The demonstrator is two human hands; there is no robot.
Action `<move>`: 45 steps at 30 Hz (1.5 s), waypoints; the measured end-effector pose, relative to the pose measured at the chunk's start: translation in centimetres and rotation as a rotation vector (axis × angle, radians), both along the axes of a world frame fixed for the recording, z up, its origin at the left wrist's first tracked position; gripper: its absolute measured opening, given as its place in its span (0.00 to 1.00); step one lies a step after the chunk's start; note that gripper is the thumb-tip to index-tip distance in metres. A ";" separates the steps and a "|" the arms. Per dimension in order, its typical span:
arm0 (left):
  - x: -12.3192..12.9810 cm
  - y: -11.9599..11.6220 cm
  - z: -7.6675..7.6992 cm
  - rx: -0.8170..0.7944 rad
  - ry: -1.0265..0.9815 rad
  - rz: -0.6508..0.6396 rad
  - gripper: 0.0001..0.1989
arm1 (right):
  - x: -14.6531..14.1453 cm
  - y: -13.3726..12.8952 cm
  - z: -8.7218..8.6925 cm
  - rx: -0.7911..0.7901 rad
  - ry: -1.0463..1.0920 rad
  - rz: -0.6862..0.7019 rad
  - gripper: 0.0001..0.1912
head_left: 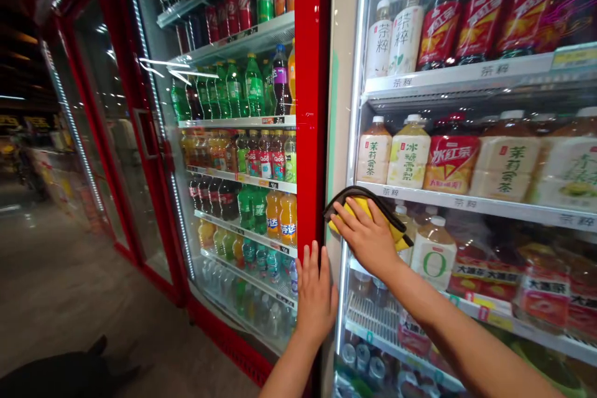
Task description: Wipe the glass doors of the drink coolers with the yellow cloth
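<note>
Under my right hand (pixel 368 230) lies a folded yellow and dark grey cleaning cloth (pixel 402 237), pressed flat against the left edge of the right-hand fridge's glass door (pixel 466 96). The fingers of that hand are stretched over the cloth. Lower and to the left, my left hand (pixel 317 292) rests with straight fingers at the red frame (pixel 308 137) between the two fridges, and nothing shows in it. Behind the glass near the cloth stand drink bottles (pixel 433 252) on a shelf.
To the left, a red drinks fridge (pixel 237 137) holds shelves of bottles and cans. Another red-framed glass door (pixel 116 106) stands farther left. Grey floor (pixel 69 298) stretches below, with a dark object (pixel 60 373) at the bottom left.
</note>
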State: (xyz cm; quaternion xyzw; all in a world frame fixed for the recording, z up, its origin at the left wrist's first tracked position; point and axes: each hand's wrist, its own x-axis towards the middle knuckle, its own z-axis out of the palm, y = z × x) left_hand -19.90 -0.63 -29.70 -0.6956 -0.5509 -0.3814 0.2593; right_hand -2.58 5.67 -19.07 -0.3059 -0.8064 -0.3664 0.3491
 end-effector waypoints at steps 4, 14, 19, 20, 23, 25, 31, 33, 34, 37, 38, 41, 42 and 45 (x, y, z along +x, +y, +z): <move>0.2 2.1 -1.7 0.095 0.006 -0.028 0.47 | 1.2 0.9 -1.7 0.038 -0.176 0.074 0.26; 0.9 4.7 -5.6 0.329 0.012 -0.076 0.47 | -0.4 0.9 -3.4 0.131 -0.150 -0.037 0.22; 0.0 4.5 -5.3 0.346 0.092 -0.081 0.44 | 1.1 1.1 -4.5 0.113 -0.295 0.051 0.21; -0.1 4.6 -4.7 0.340 0.112 -0.089 0.44 | 1.0 1.2 -4.0 0.124 -0.271 0.047 0.22; -0.3 5.0 -3.2 0.339 0.123 -0.102 0.42 | -0.3 1.7 -3.7 0.174 -0.139 0.008 0.22; -0.3 5.1 -2.8 0.349 0.100 -0.107 0.40 | -0.8 1.8 -5.4 0.205 -0.080 -0.016 0.22; 0.4 5.6 -3.6 0.355 0.126 -0.172 0.37 | 5.5 0.4 -10.6 0.254 -0.143 -0.034 0.23; 1.0 6.1 -2.9 0.360 0.169 -0.204 0.38 | 7.7 -0.2 -8.8 0.260 -0.048 -0.126 0.25; 1.4 6.5 -2.4 0.366 0.184 -0.217 0.38 | 8.2 -0.3 -7.5 0.265 0.009 -0.174 0.26; 2.9 7.4 -0.5 0.400 0.186 -0.235 0.39 | 7.4 -0.3 -4.8 0.296 0.176 -0.255 0.27; 3.4 7.6 -0.1 0.413 0.178 -0.238 0.39 | 6.9 -0.3 -4.9 0.303 0.207 -0.268 0.27; 4.8 8.0 0.3 0.450 0.159 -0.253 0.40 | 6.9 -0.5 -7.9 0.295 0.141 -0.281 0.28; 5.3 8.0 0.2 0.460 0.163 -0.262 0.41 | 7.7 -0.8 -9.2 0.284 0.080 -0.278 0.28; 6.6 7.8 -0.3 0.469 0.223 -0.300 0.44 | 12.2 -2.1 -11.2 0.269 -0.015 -0.298 0.28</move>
